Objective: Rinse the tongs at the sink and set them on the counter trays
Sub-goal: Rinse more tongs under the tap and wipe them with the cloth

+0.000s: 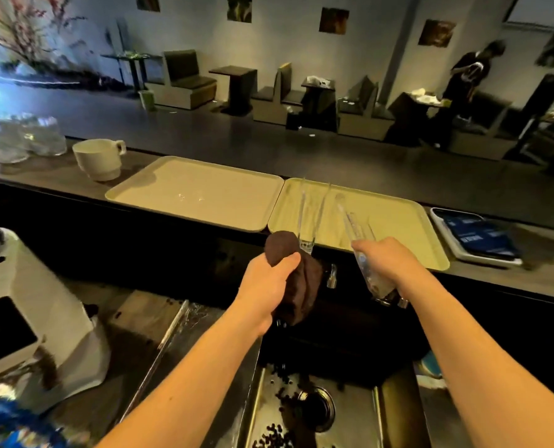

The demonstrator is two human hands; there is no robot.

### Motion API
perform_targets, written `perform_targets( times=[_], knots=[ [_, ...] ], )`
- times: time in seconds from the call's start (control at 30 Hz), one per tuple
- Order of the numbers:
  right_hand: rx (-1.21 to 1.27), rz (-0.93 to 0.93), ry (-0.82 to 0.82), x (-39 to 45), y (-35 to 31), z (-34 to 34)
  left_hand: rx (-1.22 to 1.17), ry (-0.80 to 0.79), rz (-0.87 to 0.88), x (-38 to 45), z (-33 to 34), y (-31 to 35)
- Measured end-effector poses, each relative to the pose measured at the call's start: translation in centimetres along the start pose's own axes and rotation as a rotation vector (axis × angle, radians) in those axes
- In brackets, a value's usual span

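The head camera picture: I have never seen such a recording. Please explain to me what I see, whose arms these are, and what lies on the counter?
This single picture comes from a wide-angle camera worn on a person's head, looking forward and down, so the two bare arms belong to the wearer. No robot is involved. The left hand grips a dark brown cloth. The right hand holds clear tongs whose tips reach over the right tray. Another pair of clear tongs already lies on that tray. Beside it is the left tray, then a white cup. Below the hands is a metal sink with dark coffee beans scattered near its drain. Behind the counter is a dim café room.
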State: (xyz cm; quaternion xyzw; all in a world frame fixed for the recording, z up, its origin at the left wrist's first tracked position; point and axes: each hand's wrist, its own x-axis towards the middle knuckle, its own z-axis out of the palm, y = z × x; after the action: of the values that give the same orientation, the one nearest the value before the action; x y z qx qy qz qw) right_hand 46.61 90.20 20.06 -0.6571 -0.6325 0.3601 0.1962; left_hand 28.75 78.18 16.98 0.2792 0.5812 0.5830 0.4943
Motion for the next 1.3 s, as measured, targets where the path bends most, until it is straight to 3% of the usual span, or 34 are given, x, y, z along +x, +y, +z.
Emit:
perform_targets(
  times=[0.13, 0.5, 0.67, 0.8, 1.0, 1.13, 1.3],
  knots=[
    [-0.258, 0.002, 0.065, 2.8, -1.4, 0.6, 0.009, 0.004, -0.013, 0.8, -0.2, -0.4],
    [-0.486, 0.059, 0.223, 6.8, -2.4, 2.2, 0.003, 0.049, -0.002, 2.3, -3.1, -0.7],
    [-0.643, -0.211, 0.415, 4.6, -4.1, 2.8, -0.019, 0.098, 0.009, 1.7, -5.3, -0.8],
    [-0.48, -0.398, 0.132, 0.8, -6.1, 6.2, -0.041, 0.182, 0.026, 0.5, -8.2, -1.4],
    [0.019, -0.403, -0.272, -5.8, -7.9, 14.3, -0.091, 0.294, -0.025, -2.5, -14.1, -3.3],
    [0.158, -0.454, -0.489, -11.6, -9.9, 19.8, -0.19, 0.432, -0.046, -6.0, -19.1, -5.0],
    [0.241, -0.456, -0.737, -19.4, -12.1, 26.8, -0.197, 0.497, -0.02, -12.2, -26.2, -7.0]
  ],
)
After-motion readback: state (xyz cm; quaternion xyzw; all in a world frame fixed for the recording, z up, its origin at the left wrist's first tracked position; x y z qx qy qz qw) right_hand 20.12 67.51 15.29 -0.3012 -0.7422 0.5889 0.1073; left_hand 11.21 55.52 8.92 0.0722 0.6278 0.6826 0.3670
